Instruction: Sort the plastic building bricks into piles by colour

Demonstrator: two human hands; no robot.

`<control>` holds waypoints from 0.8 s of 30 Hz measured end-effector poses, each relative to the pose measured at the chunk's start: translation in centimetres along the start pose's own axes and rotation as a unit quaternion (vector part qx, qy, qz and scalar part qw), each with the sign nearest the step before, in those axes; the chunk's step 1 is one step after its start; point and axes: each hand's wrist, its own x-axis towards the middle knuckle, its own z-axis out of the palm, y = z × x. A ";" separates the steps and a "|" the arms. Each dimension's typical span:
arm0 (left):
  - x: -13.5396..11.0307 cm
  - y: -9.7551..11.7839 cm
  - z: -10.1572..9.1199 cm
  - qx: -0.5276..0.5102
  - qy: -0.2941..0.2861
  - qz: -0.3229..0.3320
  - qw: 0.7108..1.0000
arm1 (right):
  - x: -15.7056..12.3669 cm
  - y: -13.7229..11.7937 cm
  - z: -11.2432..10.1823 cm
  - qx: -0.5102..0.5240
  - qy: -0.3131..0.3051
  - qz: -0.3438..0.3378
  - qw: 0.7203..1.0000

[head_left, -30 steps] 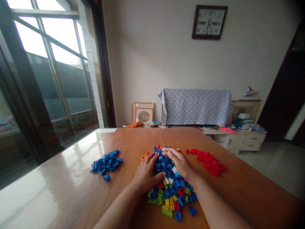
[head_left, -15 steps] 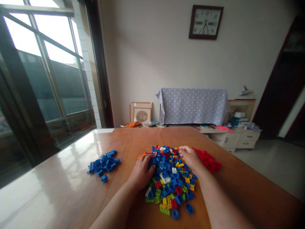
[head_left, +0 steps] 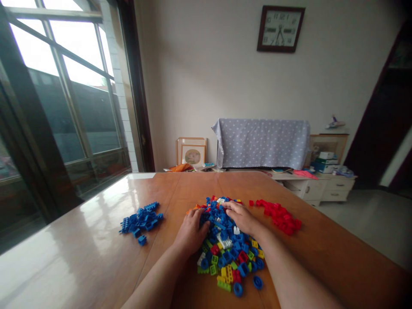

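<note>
A heap of mixed plastic bricks [head_left: 227, 251], blue, red, yellow, green and white, lies on the wooden table [head_left: 96, 257] in front of me. My left hand [head_left: 190, 233] rests on the heap's left side with fingers curled into the bricks. My right hand [head_left: 240, 216] lies on the heap's far top, fingers bent over blue bricks. A sorted pile of blue bricks [head_left: 141, 221] sits to the left. A pile of red bricks [head_left: 278, 214] lies to the right, apart from my right hand.
Two loose blue rings [head_left: 247, 285] lie at the heap's near edge. Beyond the table stand a cloth-covered cabinet [head_left: 260, 143], picture frames [head_left: 192, 152] and low drawers [head_left: 322, 189]. A large window [head_left: 58, 94] is on the left.
My right hand has come back from the red pile to the top of the mixed heap. My left hand has barely moved.
</note>
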 end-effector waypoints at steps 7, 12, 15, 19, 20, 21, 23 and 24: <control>0.0 0.1 -0.2 0.001 -0.004 -0.014 1.000 | -0.3 -0.6 -0.6 0.026 -0.001 0.036 0.999; 0.1 0.3 -0.3 -0.002 -0.002 -0.020 1.000 | 0.2 0.7 -1.0 -0.022 0.066 0.023 0.997; 0.1 0.2 -0.2 -0.007 0.002 -0.015 1.000 | 0.2 1.1 -0.4 -0.078 0.061 -0.030 0.995; 0.0 -0.1 0.1 -0.004 0.006 -0.005 1.000 | 0.2 1.1 0.5 -0.139 0.025 -0.039 0.989; 0.0 -0.1 0.1 -0.003 0.006 -0.001 1.000 | 0.1 1.0 0.6 -0.150 0.012 -0.030 0.988; 0.0 -0.1 0.1 -0.003 0.006 0.002 1.000 | 0.1 0.9 0.7 -0.160 -0.002 -0.022 0.987; 0.0 -0.1 0.1 -0.005 0.003 0.006 1.000 | 0.0 0.6 0.7 -0.179 -0.021 -0.015 0.984; 0.0 0.0 0.1 -0.007 0.001 0.007 1.000 | -0.1 0.4 0.7 -0.187 -0.025 -0.019 0.982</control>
